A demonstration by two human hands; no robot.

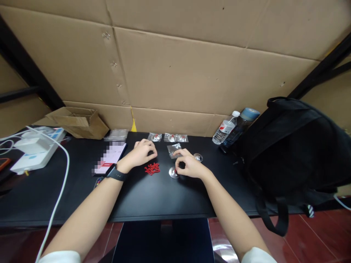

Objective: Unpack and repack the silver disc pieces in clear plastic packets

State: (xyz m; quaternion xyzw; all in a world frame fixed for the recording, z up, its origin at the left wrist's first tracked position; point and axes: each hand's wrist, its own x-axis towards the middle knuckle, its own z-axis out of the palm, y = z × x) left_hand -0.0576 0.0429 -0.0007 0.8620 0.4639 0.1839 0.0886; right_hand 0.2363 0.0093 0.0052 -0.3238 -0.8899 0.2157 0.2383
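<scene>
My right hand (pixel 189 165) is closed in a pinch, thumb and index finger on a small red piece at the middle of a shiny round disc (pixel 173 173) that looks like a clear suction cup. A second such disc (pixel 197 157) lies just behind that hand. My left hand (pixel 144 152), wearing a dark watch, has curled fingers with thumb and index fingertip together; whatever is between them is too small to see. Just in front of it lies a pile of red pieces (pixel 152 168). Beyond my right fingers is a small clear plastic bag (pixel 174 150).
Bagged discs with red centres (pixel 156 137) line the back of the black table (pixel 164 201). At left are a phone (pixel 111 159), clear bags (pixel 116 135), a paper bag (pixel 82 122) and a power strip (pixel 41 155). A water bottle (pixel 226 128) and black backpack (pixel 290 157) stand right.
</scene>
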